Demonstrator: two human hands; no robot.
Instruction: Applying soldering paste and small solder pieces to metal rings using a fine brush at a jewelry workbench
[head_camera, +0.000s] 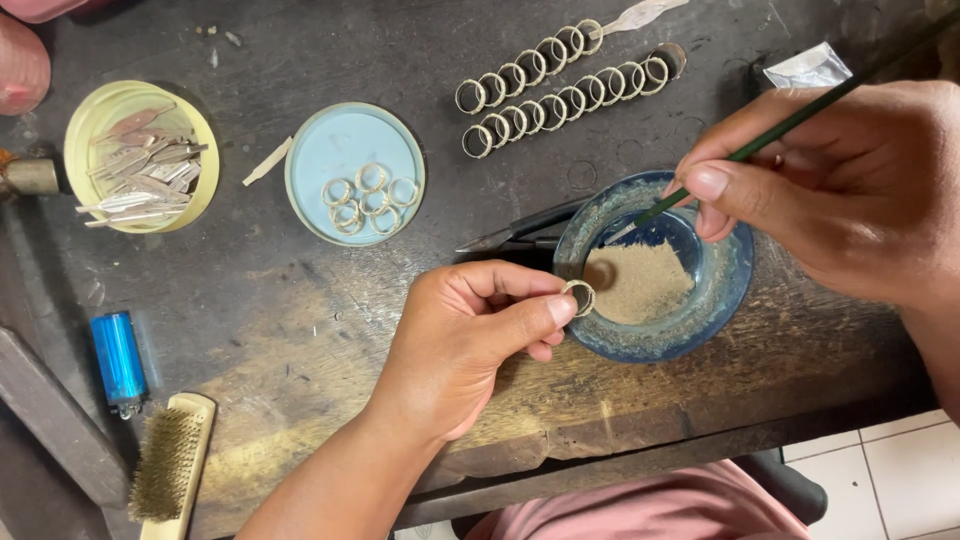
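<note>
Head view: left hand pinches a small metal ring between thumb and forefinger, at the near rim of the blue glass dish holding tan powder. Right hand grips a thin green brush, tip over the powder. Blue lid with rings sits well left.

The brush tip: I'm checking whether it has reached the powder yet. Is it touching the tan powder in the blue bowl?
Cannot tell. In the head view the brush tip ends at the powder edge; no contact or gap shows plainly.
</note>
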